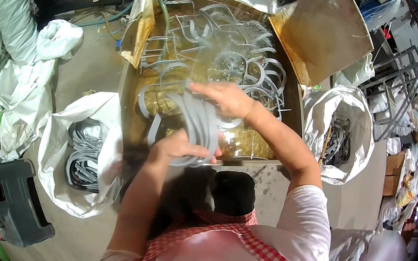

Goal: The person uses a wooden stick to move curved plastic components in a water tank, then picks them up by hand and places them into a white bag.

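My left hand (181, 147) is closed around a bundle of curved grey strips (200, 121), thumb across the front and fingertips showing at its right side. The strips, which look like plastic, lie nested in an arc above the near edge of a water-filled tub (297, 127). My right hand (226, 99) reaches in from the right at the bundle's upper end, its fingertips on a strip end; its thumb is hidden. Behind both hands, many loose grey strips (267, 77) lie tangled in the brownish water, where the surface splashes and bubbles.
A white sack (49, 161) with coiled grey strips stands at the left, another white sack (365, 152) with darker pieces at the right. A dark plastic stool (3, 187) is at lower left. Stained boards (329, 35) lean over the tub's far right side; a hose (164, 12) enters at far left.
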A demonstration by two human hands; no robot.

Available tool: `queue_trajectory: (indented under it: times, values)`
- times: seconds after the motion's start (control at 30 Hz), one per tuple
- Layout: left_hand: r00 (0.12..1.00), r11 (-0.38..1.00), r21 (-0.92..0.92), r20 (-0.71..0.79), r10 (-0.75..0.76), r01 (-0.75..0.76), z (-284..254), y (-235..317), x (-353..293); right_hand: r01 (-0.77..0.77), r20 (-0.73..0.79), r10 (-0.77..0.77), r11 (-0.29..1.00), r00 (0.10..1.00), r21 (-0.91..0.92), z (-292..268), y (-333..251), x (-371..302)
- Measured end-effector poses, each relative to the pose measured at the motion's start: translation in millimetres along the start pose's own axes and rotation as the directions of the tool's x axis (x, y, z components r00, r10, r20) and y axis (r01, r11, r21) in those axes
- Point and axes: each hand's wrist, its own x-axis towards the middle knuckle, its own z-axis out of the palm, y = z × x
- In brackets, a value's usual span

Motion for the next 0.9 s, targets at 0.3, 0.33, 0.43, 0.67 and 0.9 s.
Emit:
queue_trajectory:
  times: [0.3,0.33,0.43,0.67,0.9]
  values:
    - [0.842,0.938,0.127,-0.414,0.345,-0.322,-11,-15,13,0.215,-0.485,-0.324,0.939,0.812,-0.267,46,7,-33]
    - [0.831,0.935,0.144,-0.429,0.353,-0.323,-6,-16,13,0.177,-0.442,-0.205,0.979,0.873,-0.104,54,11,-41]
    - [0.903,0.953,0.053,-0.307,0.300,-0.299,-13,-21,17,0.112,-0.487,-0.075,0.993,0.870,0.046,79,36,-54]
    - [0.977,0.979,0.130,-0.123,0.176,-0.160,25,-40,39,-0.242,0.014,0.786,0.173,0.618,0.955,102,10,-37]
    - [0.967,0.957,-0.147,-0.094,0.238,-0.250,-11,-37,18,-0.125,0.097,0.677,-0.008,0.729,0.992,109,53,-83]
